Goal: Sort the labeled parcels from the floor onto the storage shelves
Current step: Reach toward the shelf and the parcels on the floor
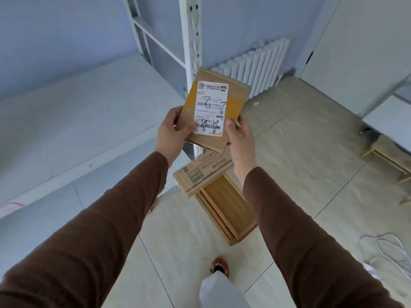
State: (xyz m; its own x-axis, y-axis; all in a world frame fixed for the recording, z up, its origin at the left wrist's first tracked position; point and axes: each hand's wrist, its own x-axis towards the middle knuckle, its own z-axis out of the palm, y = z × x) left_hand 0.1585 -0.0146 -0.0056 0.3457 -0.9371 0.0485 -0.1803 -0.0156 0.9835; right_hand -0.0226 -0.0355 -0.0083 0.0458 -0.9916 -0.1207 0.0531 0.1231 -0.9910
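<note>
Brown sleeves (106, 236) fill the bottom of my view, both arms stretched forward, and below them one red-and-white shoe (219, 266) stands on the pale tiled floor (311, 165). Between my two hands I hold a flat brown cardboard parcel (213, 107) up in the air, its white shipping label (212, 107) facing me, upside down, with black handwriting across it. My left hand (172, 132) grips the near left corner, thumb pressed on top over the label's barcode edge and fingers curled underneath; my right hand (239, 138) pinches the near right edge, thumb on top, the rest of the fingers hidden behind the box. Beneath the held parcel, on the floor, a second small cardboard parcel (202, 172) with its own printed label lies across one end of a shallow wooden tray (224, 210). To my left runs the wide white shelf board (77, 121) of the storage rack, and its perforated white metal upright (191, 41) rises just behind the parcel. I judge that I am reading the label to choose its place. To do this well, I should keep my left thumb off the writing, turn the box so the text reads upright, hold it level with both hands, then swing it left, clear of the upright, and set it flat on the board with the label showing.
</note>
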